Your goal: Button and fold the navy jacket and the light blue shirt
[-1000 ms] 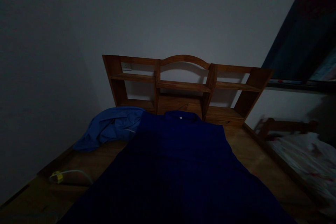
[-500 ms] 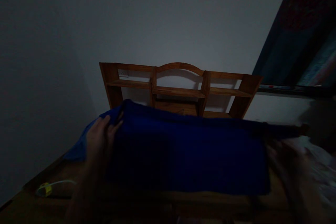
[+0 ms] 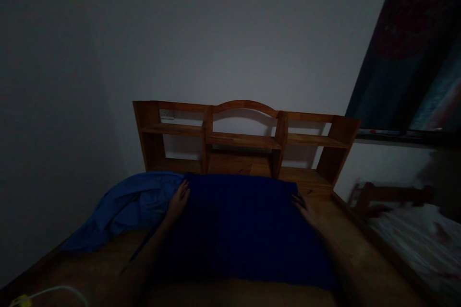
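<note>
A dark blue cloth (image 3: 245, 230) lies spread in a broad rectangle on a wooden surface (image 3: 355, 235). At its far left corner, my left hand (image 3: 177, 203) rests with fingers stretched forward over the edge. My right hand (image 3: 305, 207) touches the far right corner, its fingers apart. Neither hand appears to pinch the fabric, though the light is dim. A lighter blue crumpled cloth (image 3: 129, 204) lies just left of my left hand.
A wooden shelf unit (image 3: 245, 141) stands at the far end against the wall. At the lower left is a yellow item (image 3: 22, 301) with a pale cord (image 3: 59, 288). To the right are a whitish plastic-like heap (image 3: 419, 232) and a dark curtain (image 3: 399, 57).
Both hands have lowered the dark blue cloth from the air onto the wooden surface. They have moved closer together, and their fingers have loosened. My view has tilted slightly up.
</note>
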`<state>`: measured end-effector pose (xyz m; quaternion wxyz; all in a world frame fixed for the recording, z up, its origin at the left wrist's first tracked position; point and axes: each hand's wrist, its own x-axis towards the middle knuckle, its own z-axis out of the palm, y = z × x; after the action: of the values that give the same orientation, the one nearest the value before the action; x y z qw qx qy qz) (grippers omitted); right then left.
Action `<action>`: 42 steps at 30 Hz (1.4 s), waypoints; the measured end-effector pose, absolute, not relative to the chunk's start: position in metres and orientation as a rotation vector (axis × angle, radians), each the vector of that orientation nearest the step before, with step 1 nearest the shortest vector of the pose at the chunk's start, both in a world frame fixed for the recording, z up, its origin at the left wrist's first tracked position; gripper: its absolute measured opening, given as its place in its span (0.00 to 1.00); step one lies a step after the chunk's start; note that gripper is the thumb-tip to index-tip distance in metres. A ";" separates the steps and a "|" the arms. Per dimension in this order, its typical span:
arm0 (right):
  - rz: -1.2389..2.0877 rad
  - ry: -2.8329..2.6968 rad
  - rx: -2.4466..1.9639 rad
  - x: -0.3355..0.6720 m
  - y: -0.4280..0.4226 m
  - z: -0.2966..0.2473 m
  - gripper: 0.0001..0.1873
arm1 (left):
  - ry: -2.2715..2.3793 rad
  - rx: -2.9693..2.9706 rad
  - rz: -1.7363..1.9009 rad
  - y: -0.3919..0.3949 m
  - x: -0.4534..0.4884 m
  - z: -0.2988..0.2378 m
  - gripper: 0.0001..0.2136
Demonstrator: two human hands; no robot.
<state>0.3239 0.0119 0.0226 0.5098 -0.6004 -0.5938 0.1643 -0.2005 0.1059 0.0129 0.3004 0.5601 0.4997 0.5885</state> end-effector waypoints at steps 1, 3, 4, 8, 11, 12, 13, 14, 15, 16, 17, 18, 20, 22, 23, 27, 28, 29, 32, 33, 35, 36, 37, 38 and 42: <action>0.383 -1.464 -1.460 0.325 0.013 0.015 0.35 | 1.395 1.707 1.519 0.109 -0.202 0.007 0.24; 0.309 -1.596 -1.511 0.327 0.014 0.004 0.37 | 1.520 2.153 1.370 0.116 -0.204 0.000 0.25; 0.248 -1.688 -1.554 0.328 0.015 0.000 0.35 | 1.563 2.319 1.285 0.119 -0.205 -0.002 0.24; -0.016 -1.963 -1.740 0.331 0.014 -0.004 0.27 | 1.697 2.697 0.966 0.124 -0.211 -0.005 0.22; -0.114 -1.960 -1.783 0.329 0.010 0.006 0.26 | 1.822 2.776 0.839 0.116 -0.211 0.006 0.22; -0.135 -1.937 -1.790 0.324 0.007 0.013 0.25 | 1.881 2.768 0.835 0.111 -0.206 0.014 0.22; -0.160 -1.912 -1.798 0.317 0.005 0.021 0.25 | 1.934 2.752 0.853 0.104 -0.198 0.023 0.21; -0.187 -1.894 -1.792 0.305 0.002 0.031 0.25 | 1.962 2.741 0.882 0.096 -0.185 0.032 0.21; -0.218 -1.893 -1.763 0.289 -0.001 0.041 0.25 | 1.957 2.739 0.923 0.086 -0.167 0.042 0.21; -0.248 -1.909 -1.719 0.269 -0.003 0.052 0.24 | 1.883 2.775 0.957 0.075 -0.146 0.051 0.21; -0.288 -1.964 -1.628 0.247 -0.005 0.061 0.25 | 1.742 2.851 0.962 0.064 -0.123 0.058 0.21; -0.322 -2.037 -1.529 0.222 -0.006 0.069 0.25 | 1.591 2.922 0.952 0.053 -0.099 0.062 0.22; -0.319 -2.200 -1.404 0.177 -0.006 0.075 0.27 | 1.375 2.994 0.874 0.037 -0.057 0.061 0.22; -0.249 -2.310 -1.413 0.149 -0.004 0.068 0.28 | 1.330 2.964 0.728 0.031 -0.036 0.048 0.22; -0.196 -2.345 -1.452 0.145 -0.003 0.061 0.28 | 1.362 2.918 0.665 0.032 -0.036 0.040 0.22; -0.045 -2.328 -1.649 0.195 -0.005 0.025 0.28 | 1.512 2.757 0.597 0.053 -0.099 0.012 0.24; -0.047 -2.292 -1.696 0.220 -0.007 0.017 0.29 | 1.532 2.757 0.621 0.058 -0.125 0.008 0.23; -0.042 -2.259 -1.749 0.245 -0.010 0.011 0.29 | 1.555 2.759 0.623 0.062 -0.151 0.006 0.23; -0.025 -2.134 -1.899 0.317 -0.022 0.000 0.30 | 1.658 2.722 0.685 0.066 -0.218 0.007 0.22; -0.016 -2.099 -1.941 0.334 -0.025 -0.001 0.29 | 1.662 2.728 0.710 0.065 -0.232 0.009 0.22; -0.046 -2.021 -2.029 0.349 -0.033 0.004 0.29 | 1.692 2.732 0.773 0.059 -0.241 0.015 0.22; -0.096 -1.980 -2.060 0.345 -0.037 0.010 0.29 | 1.724 2.726 0.813 0.054 -0.237 0.019 0.22; -0.162 -1.948 -2.066 0.334 -0.041 0.018 0.29 | 1.763 2.713 0.852 0.046 -0.226 0.024 0.22; -0.226 -1.935 -2.049 0.315 -0.047 0.027 0.30 | 1.794 2.700 0.882 0.035 -0.209 0.028 0.22; -0.208 -2.177 -1.677 0.198 -0.085 0.059 0.28 | 1.525 2.798 0.770 -0.035 -0.114 0.032 0.23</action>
<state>0.1984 -0.0848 0.0595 0.1916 -0.5971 -0.7754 -0.0742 -0.1141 -0.0346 0.0324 -0.0684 0.8514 0.4642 0.2343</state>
